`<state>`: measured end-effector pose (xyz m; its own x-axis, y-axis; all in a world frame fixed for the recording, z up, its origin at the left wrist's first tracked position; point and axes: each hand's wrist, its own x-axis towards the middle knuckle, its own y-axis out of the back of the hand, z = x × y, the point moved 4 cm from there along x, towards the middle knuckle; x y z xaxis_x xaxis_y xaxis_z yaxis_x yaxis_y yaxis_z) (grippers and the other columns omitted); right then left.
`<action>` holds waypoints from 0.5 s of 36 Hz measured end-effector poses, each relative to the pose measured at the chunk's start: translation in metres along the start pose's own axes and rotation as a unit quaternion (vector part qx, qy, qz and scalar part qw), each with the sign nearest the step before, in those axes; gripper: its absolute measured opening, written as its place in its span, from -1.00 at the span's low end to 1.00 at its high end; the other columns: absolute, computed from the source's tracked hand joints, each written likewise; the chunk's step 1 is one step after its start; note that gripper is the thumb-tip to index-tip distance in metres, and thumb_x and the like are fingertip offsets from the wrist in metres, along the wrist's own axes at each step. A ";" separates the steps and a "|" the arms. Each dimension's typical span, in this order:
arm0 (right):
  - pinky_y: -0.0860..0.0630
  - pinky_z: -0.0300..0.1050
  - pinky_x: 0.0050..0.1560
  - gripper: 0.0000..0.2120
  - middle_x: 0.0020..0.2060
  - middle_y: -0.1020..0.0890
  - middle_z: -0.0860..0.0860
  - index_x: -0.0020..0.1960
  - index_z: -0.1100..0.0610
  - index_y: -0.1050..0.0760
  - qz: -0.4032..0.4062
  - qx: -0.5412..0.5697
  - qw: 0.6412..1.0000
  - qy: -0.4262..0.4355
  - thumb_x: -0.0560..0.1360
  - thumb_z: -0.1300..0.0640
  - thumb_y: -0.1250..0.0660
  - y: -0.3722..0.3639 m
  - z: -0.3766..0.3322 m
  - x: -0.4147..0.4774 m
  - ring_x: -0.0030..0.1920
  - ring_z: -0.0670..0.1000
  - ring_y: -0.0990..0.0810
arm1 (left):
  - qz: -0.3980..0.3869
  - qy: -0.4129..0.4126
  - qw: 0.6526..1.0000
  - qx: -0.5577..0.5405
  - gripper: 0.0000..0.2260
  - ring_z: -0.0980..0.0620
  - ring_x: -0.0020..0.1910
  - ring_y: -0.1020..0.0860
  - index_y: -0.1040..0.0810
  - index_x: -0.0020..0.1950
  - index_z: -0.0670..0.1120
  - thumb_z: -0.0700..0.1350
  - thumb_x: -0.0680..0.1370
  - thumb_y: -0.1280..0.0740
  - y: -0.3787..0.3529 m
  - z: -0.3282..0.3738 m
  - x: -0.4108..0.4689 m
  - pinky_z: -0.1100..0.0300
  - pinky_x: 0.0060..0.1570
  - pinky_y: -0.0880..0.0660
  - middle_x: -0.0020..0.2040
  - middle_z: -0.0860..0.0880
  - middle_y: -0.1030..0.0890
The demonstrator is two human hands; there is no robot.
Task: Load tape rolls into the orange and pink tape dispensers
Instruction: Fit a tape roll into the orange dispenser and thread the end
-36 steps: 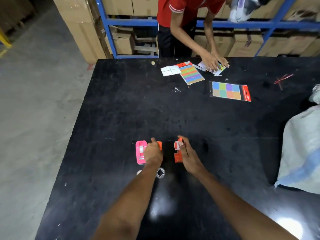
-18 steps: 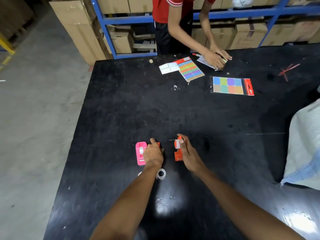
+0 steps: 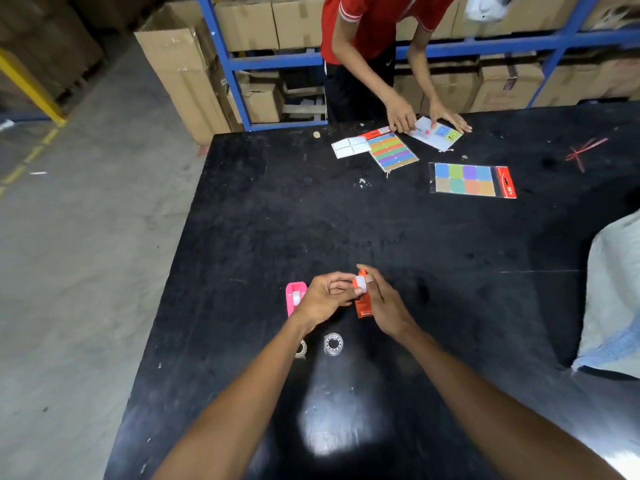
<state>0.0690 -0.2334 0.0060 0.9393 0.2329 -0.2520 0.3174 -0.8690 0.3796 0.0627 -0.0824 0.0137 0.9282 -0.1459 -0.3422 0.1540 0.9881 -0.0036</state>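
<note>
Orange dispenser point(image 3: 363, 304), now lifted off the table point(image 3: 450, 258), is gripped by right hand point(image 3: 382, 303) while left hand point(image 3: 325, 299) seemingly pinches its tape roll point(image 3: 360, 283).

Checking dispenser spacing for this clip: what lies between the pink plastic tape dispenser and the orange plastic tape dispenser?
In the head view, the left hand fills that stretch, between the pink plastic tape dispenser and the orange plastic tape dispenser.
</note>
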 end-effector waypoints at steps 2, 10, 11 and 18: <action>-0.42 -0.23 0.22 -0.63 0.26 -0.57 -0.08 0.45 -0.17 -0.32 0.007 -0.007 1.000 0.002 0.70 -0.10 0.03 0.003 0.003 -0.001 0.22 -0.08 -0.55 | -0.001 -0.005 1.000 0.003 -0.70 -0.04 0.02 -0.67 -0.61 0.22 -0.16 -0.22 0.50 -0.48 -0.001 0.000 0.000 0.13 0.06 -0.62 0.10 -0.25 -0.68; -0.44 -0.43 -0.16 -0.63 0.00 -0.62 0.04 0.43 -0.13 -0.35 0.090 -0.017 0.996 -0.018 0.70 -0.09 0.04 0.028 0.016 -0.006 -0.01 0.02 -0.60 | 0.047 0.005 0.992 0.117 -0.79 0.09 -0.18 -0.62 -0.62 0.11 -0.04 -0.20 0.50 -0.47 0.003 -0.016 0.003 0.19 -0.03 -0.56 -0.12 -0.02 -0.67; -0.45 -0.43 -0.19 -0.63 -0.01 -0.63 0.06 0.44 -0.11 -0.35 0.097 -0.014 0.995 -0.022 0.70 -0.08 0.04 0.029 0.019 -0.008 -0.02 0.02 -0.61 | 0.053 0.010 0.987 0.152 -0.81 0.14 -0.25 -0.58 -0.62 0.06 0.00 -0.18 0.49 -0.48 0.001 -0.024 0.004 0.23 -0.06 -0.54 -0.18 0.03 -0.64; -0.44 0.15 0.35 -0.62 0.24 -0.55 -0.08 0.47 -0.21 -0.26 0.083 -0.014 0.995 -0.047 0.69 -0.14 0.05 0.028 0.038 -0.022 0.23 0.04 -0.55 | 0.052 0.003 0.888 0.456 -0.80 -0.14 0.03 -0.61 -0.58 0.06 -0.05 -0.04 0.47 -0.40 -0.033 -0.048 0.002 0.03 0.04 -0.57 0.05 -0.11 -0.61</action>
<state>0.0527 -0.2795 -0.0113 0.9628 0.0443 -0.2665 0.1642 -0.8794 0.4469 0.0432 -0.1134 -0.0316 0.9519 -0.0540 -0.3015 0.2812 0.5445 0.7903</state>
